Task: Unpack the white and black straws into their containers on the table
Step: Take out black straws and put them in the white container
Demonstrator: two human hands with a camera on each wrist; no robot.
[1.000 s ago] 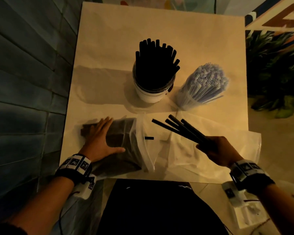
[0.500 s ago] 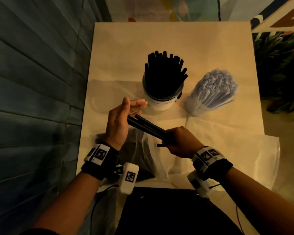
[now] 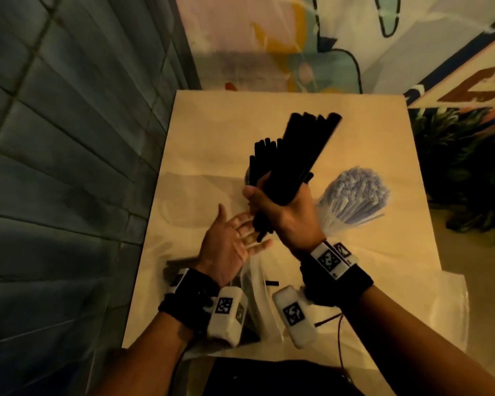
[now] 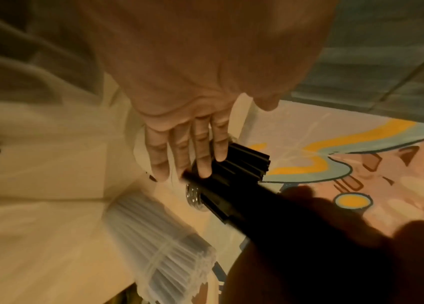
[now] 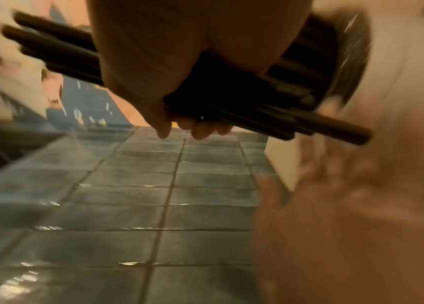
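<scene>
At the table's near edge lie the clear bags, one with a stray black piece showing through it, under both wrists. Above them the left hand is held flat, palm up, fingers straight, their tips against the lower ends of the bundle of black straws. The right hand is wrapped round the bundle's lower part, fingers curled tight; the straws lean up and away toward the far right corner, their top ends uneven. Behind the bundle, mid-table, stands the cup already packed with black straws, mostly hidden in the head view. Toward the right edge the white straws stand in their own clear container.

The step looks like squaring the bundle before dropping it in. It would go best with the right grip loosened slightly so the straws can slide, the flat palm tapping the ends level, then the bundle turned upright over the cup and fed into a gap, since the cup looks nearly full and loose ends may catch or spill.
</scene>
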